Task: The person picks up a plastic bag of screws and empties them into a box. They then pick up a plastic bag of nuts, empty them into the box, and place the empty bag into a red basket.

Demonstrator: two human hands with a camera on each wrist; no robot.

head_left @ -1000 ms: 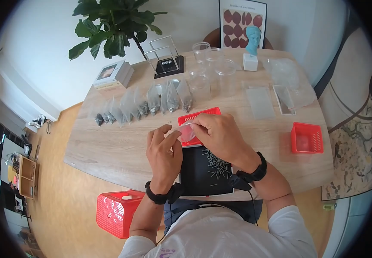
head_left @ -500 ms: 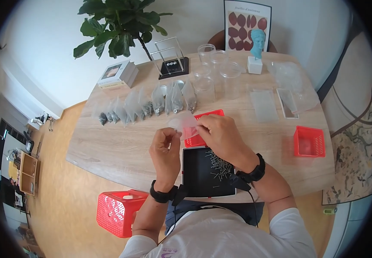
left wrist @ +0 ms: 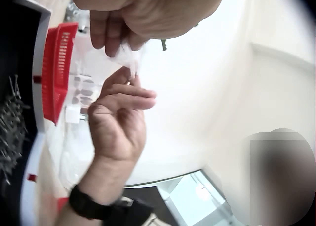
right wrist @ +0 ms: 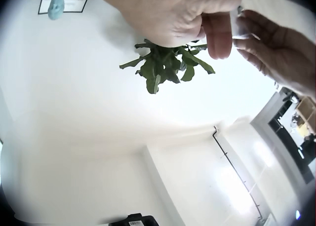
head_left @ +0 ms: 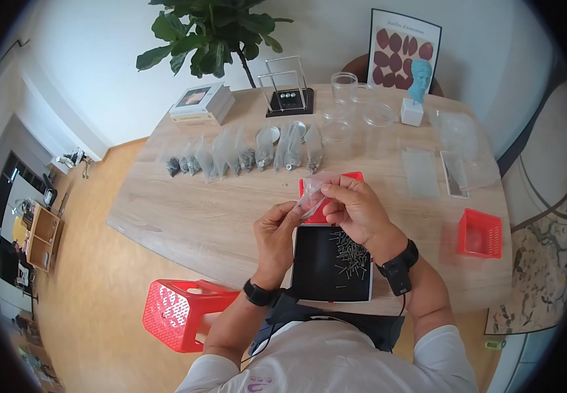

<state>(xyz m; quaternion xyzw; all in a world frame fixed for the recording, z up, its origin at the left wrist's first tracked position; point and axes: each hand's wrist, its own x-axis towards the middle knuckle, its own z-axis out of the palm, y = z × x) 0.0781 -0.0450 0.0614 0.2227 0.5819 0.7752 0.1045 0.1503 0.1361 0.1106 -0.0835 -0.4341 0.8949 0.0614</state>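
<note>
A small clear plastic bag [head_left: 311, 195] is stretched between both hands above a red basket [head_left: 354, 177]. My left hand [head_left: 274, 237] pinches its lower left part between thumb and fingers. My right hand [head_left: 364, 213] pinches its upper right side. In the left wrist view, the bag's thin film [left wrist: 129, 57] spans the gap between the two hands. Below the hands lies a shallow black tray [head_left: 316, 265] with a pile of screws [head_left: 351, 254] along its right side. The bag partly covers the basket.
Several filled plastic bags [head_left: 218, 160] stand in a row across the table. Behind are clear plastic cups [head_left: 338, 128], a Newton's cradle [head_left: 290, 101] and books [head_left: 201, 105]. Flat clear bags [head_left: 421, 173] and another red basket [head_left: 480, 234] lie right. A red stool [head_left: 177, 318] stands left.
The head view has shifted, so the table appears farther right. My left fingers, spread a second ago, now pinch the bag. My right wrist has turned, and the bag is drawn taut between the hands.
</note>
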